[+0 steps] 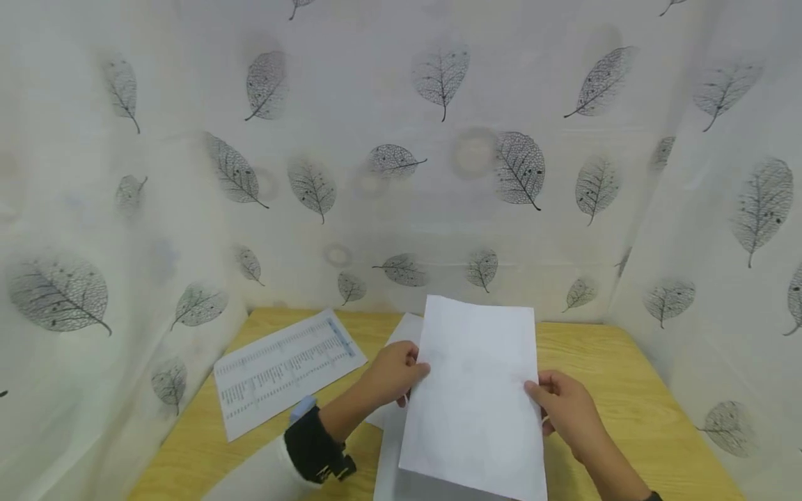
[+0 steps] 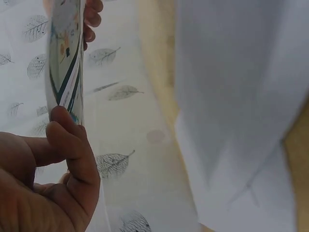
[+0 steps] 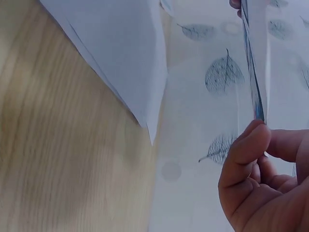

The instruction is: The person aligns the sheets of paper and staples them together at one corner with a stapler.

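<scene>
Both hands grip a white sheet of paper (image 1: 476, 396) upright above the table, one at each side edge. On the left edge, my left hand (image 1: 396, 372) pinches it with the thumb on the near face and fingers behind. My right hand (image 1: 564, 403) pinches the right edge in the same way, a little lower. The face toward the head camera is blank white. In the left wrist view, the sheet's far side (image 2: 65, 58) carries a coloured print with dark green stripes. Seen edge-on in the right wrist view, the held paper (image 3: 254, 72) looks thin.
More white paper (image 1: 387, 463) lies on the wooden table (image 1: 601, 362) below the held sheet, partly hidden by it. To the left lies a sheet with printed text (image 1: 288, 369). A leaf-patterned curtain (image 1: 388, 216) encloses the table at the back and sides.
</scene>
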A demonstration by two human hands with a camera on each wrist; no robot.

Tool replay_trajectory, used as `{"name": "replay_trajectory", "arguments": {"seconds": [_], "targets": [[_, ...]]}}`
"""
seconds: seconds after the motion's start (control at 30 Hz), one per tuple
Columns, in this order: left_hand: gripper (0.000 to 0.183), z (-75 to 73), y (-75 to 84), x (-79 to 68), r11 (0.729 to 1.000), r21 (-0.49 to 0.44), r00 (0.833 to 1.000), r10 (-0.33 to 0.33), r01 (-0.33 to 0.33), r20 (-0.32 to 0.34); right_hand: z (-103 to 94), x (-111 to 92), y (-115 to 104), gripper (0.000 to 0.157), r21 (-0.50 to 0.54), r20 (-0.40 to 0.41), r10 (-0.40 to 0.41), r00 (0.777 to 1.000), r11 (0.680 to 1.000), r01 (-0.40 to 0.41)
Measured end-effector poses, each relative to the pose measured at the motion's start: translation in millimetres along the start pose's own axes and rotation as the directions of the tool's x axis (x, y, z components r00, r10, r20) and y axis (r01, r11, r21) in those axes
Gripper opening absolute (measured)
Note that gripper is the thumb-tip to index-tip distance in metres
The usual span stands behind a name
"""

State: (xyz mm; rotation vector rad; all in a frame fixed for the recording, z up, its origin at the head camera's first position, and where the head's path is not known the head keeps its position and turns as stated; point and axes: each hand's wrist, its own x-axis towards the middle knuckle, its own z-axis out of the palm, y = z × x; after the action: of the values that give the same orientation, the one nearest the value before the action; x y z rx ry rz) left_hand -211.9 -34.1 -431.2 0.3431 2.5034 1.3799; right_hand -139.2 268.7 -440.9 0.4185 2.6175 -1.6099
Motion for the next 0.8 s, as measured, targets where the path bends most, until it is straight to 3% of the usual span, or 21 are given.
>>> {"name": "replay_trajectory", "arguments": {"seconds": [0.2, 0.37, 0.6, 0.8], "targets": [[0.019, -9.4, -37.2, -30.0, 0.999, -0.007, 0.997, -0.044, 0.044, 0.070, 26.0, -7.4, 1.2, 0.028, -0.045, 0.045, -0.014, 0.999, 0.999, 0.016], [0.019, -9.4, -52.3, -44.3, 0.997, 0.026, 0.996, -0.076, 0.075, 0.047, 42.3, -11.4, 5.9, 0.017, -0.090, 0.093, -0.009, 0.996, 0.996, 0.017], [0.018, 1.6, -67.5, -48.7, 0.978, 0.147, 0.989, -0.147, 0.149, -0.026, 57.1, -12.7, 14.2, 0.012, -0.239, 0.139, -0.041, 0.989, 0.968, 0.074], [0.019, 14.1, -76.9, -49.3, 0.958, 0.252, 0.990, -0.129, 0.140, -0.060, 66.0, -11.2, 23.3, 0.015, -0.397, 0.120, -0.111, 0.987, 0.906, 0.150]]}}
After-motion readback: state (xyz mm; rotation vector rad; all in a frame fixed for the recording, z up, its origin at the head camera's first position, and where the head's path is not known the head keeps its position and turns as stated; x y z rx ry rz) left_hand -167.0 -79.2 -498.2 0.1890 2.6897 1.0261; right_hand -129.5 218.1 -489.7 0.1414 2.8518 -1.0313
